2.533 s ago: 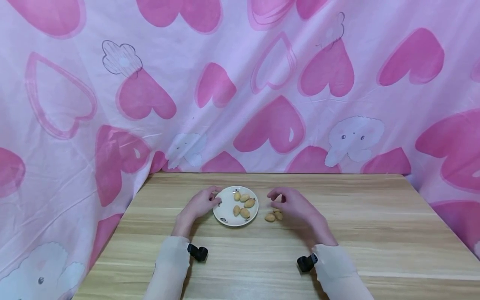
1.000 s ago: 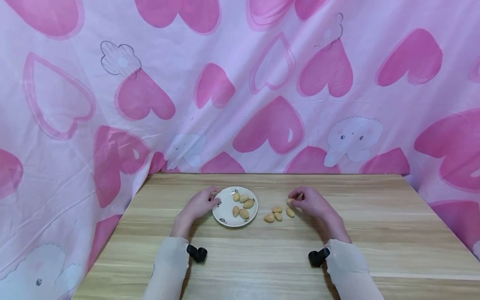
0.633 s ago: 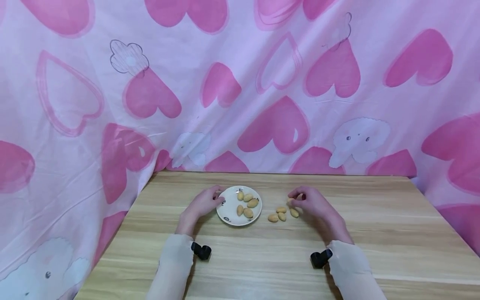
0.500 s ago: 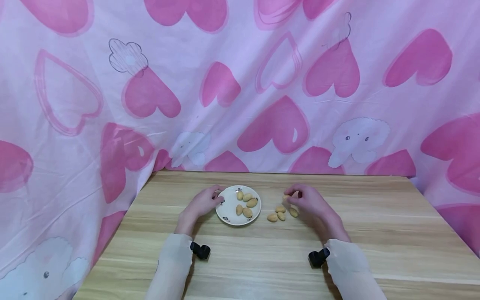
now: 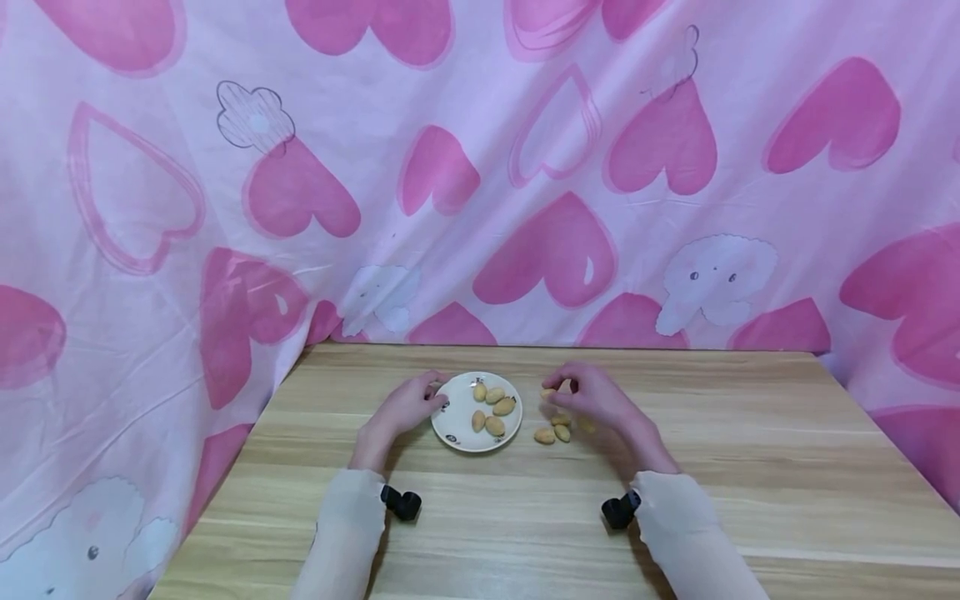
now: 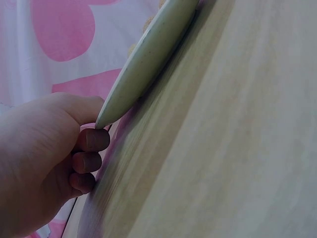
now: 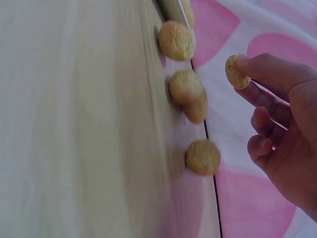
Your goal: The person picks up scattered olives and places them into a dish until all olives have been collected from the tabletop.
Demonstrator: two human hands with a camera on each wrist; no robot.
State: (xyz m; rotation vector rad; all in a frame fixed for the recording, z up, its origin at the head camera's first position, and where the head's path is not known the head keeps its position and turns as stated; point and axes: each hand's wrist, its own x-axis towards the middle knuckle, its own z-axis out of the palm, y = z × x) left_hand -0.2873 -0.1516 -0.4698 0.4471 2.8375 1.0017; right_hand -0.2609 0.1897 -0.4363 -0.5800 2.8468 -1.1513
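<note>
Nut (image 7: 237,74) glides closer to the plate (image 5: 456,415)!

We've got it pinched, thumb to finger, in our right hand (image 5: 592,400), up off the table (image 5: 495,533), near the plate's right side. Four loose nuts (image 5: 544,436) lie close by; five nuts (image 5: 495,426) sit on the plate. Our left hand (image 5: 405,407) grips its left rim. Behind: a heart-print curtain (image 5: 487,100).

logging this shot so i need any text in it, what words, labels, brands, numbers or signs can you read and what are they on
No text is legible, so nothing to quote.
White plate: small dark marks near the rim, too small to read or call letters.
Nuts: none visible.
Pink cloth: printed pictures, no words or numbers.
</note>
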